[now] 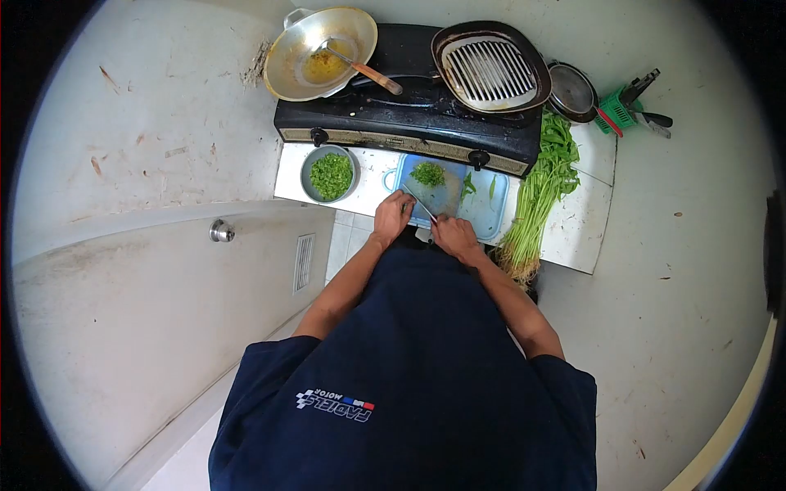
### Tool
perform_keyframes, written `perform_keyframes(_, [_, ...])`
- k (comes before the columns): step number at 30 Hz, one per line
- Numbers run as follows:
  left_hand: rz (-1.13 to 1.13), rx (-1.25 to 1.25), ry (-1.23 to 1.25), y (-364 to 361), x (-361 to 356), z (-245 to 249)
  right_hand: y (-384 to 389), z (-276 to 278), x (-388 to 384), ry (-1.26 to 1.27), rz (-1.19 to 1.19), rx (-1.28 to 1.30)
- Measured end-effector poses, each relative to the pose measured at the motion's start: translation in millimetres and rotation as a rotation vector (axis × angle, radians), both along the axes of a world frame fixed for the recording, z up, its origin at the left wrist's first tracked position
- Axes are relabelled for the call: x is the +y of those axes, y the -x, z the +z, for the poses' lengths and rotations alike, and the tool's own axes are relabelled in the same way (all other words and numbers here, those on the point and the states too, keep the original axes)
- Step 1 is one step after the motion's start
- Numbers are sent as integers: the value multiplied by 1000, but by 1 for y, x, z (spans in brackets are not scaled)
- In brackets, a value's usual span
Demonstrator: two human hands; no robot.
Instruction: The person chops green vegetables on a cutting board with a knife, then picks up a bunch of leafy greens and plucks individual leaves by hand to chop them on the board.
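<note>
My right hand is closed round the handle of a knife, whose blade points up and left over the blue cutting board. At the board's near left edge, my left hand has its fingers bent together beside the blade; what they hold, if anything, is hidden. A small heap of chopped greens lies on the board beyond the knife, with a few loose leaves to its right. To the left stands a grey bowl of chopped greens.
Behind the board is a black stove bearing a wok with a ladle and a grill pan. Long leafy greens with roots lie right of the board. A small pan and a green basket of utensils stand farther right.
</note>
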State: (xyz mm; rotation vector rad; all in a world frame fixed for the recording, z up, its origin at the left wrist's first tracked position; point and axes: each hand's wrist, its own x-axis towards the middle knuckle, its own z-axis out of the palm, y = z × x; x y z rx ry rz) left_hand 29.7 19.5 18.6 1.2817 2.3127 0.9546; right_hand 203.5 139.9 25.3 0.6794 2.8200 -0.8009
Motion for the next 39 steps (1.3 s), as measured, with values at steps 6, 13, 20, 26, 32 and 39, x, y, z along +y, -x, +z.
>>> perform_keyframes(6, [-26, 38, -4, -4, -3, 3, 10, -5, -3, -29, -8, 2])
perform_keyframes(13, [-7, 53, -4, -5, -6, -2, 2, -8, -2, -44, -45, -3])
perform_keyframes(20, [-4, 15, 1, -2, -5, 3, 7, -2, 4, 25, -33, 10])
perform_keyframes(26, [-16, 53, -9, -1, -6, 0, 6, -6, -1, -25, 25, 21])
perform_keyframes(32, [-6, 22, 9, -2, -6, 1, 17, -8, -3, -61, 23, 6])
perform_keyframes(39, [28, -60, 7, -2, -6, -1, 7, -3, -1, 5, -48, 14])
